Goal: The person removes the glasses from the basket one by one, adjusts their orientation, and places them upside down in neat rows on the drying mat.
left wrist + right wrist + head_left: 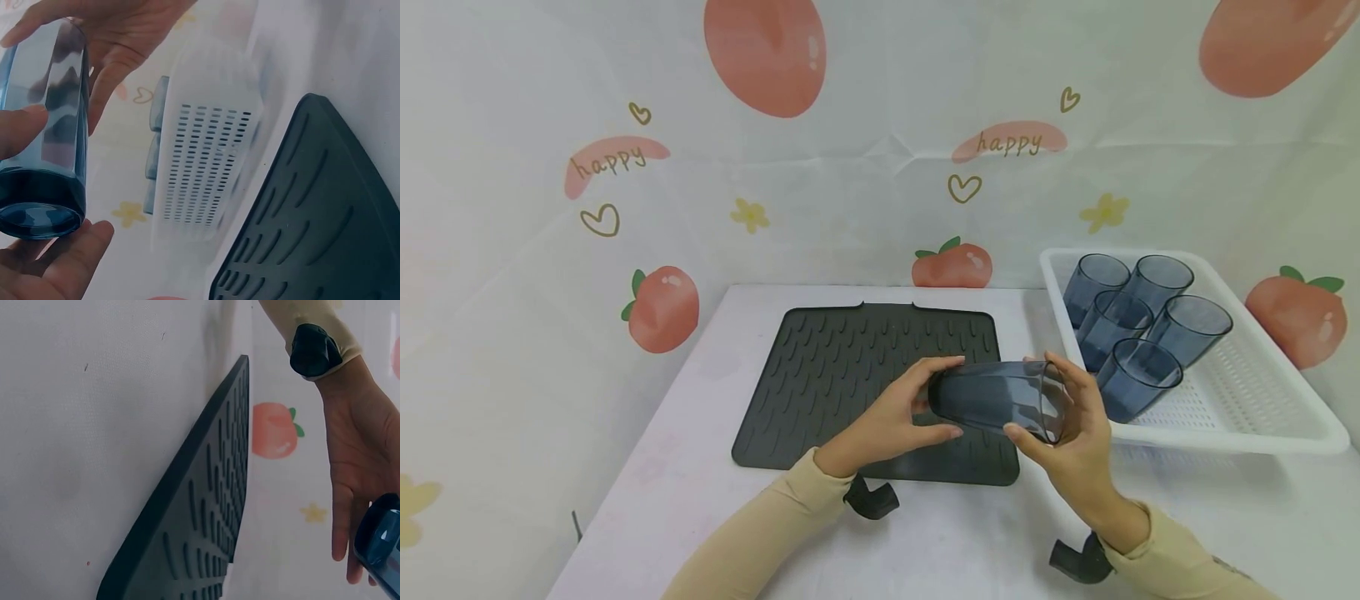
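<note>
Over the black mat's [842,375] right side, the glass [988,393] lies sideways, the left hand [887,421] pinching its base end, the right hand [1081,437] gripping its rim, presumably so neither end drops.

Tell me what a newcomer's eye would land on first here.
Probably the blue glass, held sideways between the left hand and right hand, over the right part of the dark mat. Next, perhaps, the five other glasses grouped in the white basket at the right, then the big red fruit prints across the backdrop behind.
</note>
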Demonstrator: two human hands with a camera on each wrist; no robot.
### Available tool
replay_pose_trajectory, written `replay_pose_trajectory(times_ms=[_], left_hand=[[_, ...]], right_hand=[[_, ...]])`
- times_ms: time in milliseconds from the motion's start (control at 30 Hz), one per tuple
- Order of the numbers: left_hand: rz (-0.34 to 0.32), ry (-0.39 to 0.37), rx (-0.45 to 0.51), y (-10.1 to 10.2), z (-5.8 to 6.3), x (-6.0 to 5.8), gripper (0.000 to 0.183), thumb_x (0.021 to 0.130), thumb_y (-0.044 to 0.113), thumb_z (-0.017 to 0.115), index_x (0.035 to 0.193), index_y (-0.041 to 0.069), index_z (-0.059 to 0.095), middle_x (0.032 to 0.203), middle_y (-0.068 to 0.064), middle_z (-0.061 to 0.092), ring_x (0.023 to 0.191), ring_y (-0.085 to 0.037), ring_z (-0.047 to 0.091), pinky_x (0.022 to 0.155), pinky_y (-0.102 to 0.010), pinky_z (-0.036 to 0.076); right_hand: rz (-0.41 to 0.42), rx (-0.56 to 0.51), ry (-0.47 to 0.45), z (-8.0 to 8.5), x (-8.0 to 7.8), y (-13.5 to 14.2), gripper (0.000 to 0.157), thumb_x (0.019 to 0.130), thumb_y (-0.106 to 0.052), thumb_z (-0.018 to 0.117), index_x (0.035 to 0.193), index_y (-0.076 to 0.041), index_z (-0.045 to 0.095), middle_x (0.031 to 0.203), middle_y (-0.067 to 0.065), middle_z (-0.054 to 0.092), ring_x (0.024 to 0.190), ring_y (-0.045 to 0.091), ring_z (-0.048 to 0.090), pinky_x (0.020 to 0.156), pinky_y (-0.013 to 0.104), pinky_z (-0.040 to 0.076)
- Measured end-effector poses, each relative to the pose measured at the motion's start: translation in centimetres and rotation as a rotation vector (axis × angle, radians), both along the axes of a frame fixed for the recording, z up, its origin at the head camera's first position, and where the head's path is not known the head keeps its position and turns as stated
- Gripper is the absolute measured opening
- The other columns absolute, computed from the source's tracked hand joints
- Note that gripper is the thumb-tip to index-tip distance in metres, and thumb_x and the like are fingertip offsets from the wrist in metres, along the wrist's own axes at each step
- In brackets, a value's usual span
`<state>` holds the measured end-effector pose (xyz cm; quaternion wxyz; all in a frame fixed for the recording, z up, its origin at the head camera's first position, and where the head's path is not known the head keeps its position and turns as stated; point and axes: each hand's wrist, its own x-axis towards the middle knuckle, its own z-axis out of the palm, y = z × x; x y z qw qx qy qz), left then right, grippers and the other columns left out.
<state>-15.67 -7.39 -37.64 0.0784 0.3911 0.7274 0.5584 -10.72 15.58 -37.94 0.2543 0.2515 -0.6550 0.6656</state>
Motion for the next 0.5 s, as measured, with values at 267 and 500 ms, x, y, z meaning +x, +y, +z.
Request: replay_pose_trajectory(times_ms=[267, 500], left_hand=[[0.036, 0.019, 0.003, -0.03, -0.12, -0.13, 0.075, 0.081, 0.007, 0.077, 0.145, 0.017, 0.038, 0.14, -0.007, 0.042, 0.12, -0.023, 0.054, 0.09, -0.026, 0.054], [0.069, 0.067, 0.028, -0.38, -0.31, -0.22, 0.074, 0.076, 0.006, 0.081, 0.14, 0.011, 0.044, 0.132, -0.006, 0.047, 0.115, -0.02, 0.055, 0.088, -0.027, 0.056]], right_hand=[[0.022, 0.003, -0.038, -0.02, 0.0, -0.17, 0.084, 0.066, 0.028, 0.067, 0.14, 0.012, 0.031, 0.132, 0.005, 0.051, 0.118, 0.012, 0.057, 0.086, 0.019, 0.054], [0.066, 0.072, -0.074, 0.27, -0.12, -0.02, 0.083, 0.071, 0.023, 0.065, 0.143, 0.009, 0.028, 0.135, 0.001, 0.049, 0.115, 0.011, 0.055, 0.088, 0.017, 0.052]])
